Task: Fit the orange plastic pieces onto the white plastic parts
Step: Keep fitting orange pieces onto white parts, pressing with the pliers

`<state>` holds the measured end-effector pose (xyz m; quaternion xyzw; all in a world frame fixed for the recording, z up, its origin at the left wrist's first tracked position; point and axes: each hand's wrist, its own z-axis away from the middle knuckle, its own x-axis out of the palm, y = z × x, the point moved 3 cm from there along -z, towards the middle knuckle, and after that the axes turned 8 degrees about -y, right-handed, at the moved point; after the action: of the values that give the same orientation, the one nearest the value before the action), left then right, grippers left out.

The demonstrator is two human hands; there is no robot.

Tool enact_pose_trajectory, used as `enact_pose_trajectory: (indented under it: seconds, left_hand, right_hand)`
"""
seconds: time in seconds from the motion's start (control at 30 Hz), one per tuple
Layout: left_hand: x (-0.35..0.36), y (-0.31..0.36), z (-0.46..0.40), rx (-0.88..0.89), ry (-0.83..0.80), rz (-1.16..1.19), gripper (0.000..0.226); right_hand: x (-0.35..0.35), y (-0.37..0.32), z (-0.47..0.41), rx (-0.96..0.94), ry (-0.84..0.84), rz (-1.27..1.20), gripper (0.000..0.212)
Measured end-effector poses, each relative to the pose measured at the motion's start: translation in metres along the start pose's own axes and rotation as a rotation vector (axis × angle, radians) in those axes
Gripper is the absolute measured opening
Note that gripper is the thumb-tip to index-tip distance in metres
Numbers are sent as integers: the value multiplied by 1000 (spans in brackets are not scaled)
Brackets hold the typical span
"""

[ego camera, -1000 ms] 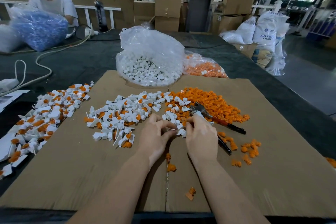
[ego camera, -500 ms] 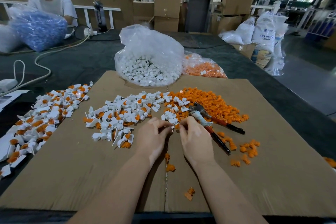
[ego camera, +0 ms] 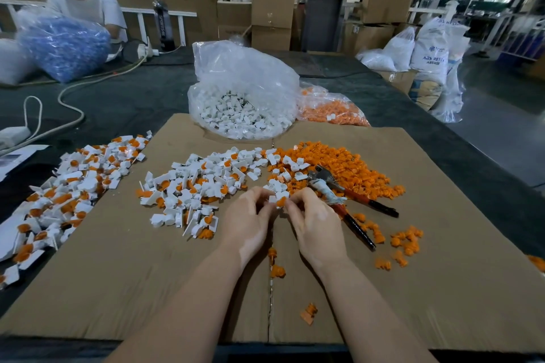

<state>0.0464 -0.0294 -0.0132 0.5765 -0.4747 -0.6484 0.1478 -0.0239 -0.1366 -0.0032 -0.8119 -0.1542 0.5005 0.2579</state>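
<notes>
My left hand and my right hand meet at the middle of the cardboard sheet. Between their fingertips sits a small white plastic part with an orange piece; both hands pinch it. A heap of loose orange pieces lies just behind my right hand. Loose white parts are mixed into its left edge. Fitted white-and-orange parts lie in a pile left of my hands, and a second such pile spreads over the sheet's left edge.
Red-handled pliers lie right of my right hand. A clear bag of white parts and a bag of orange pieces stand behind. A few orange pieces are scattered right. A person with a blue bag sits far left.
My right hand has moved left, off the white parts by the pliers, and closed in on my left hand. Both now pinch one small part between them.
</notes>
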Motion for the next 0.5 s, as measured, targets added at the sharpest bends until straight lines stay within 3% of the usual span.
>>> enact_pose_trajectory:
  seconds: [0.13, 0.5]
  left_hand:
    - [0, -2, 0, -12, -12, 78, 5]
    - [0, -2, 1, 15, -49, 133, 6]
  right_hand:
    - [0, -1, -1, -13, -12, 7, 15]
    - [3, -2, 1, -48, 8, 194, 16]
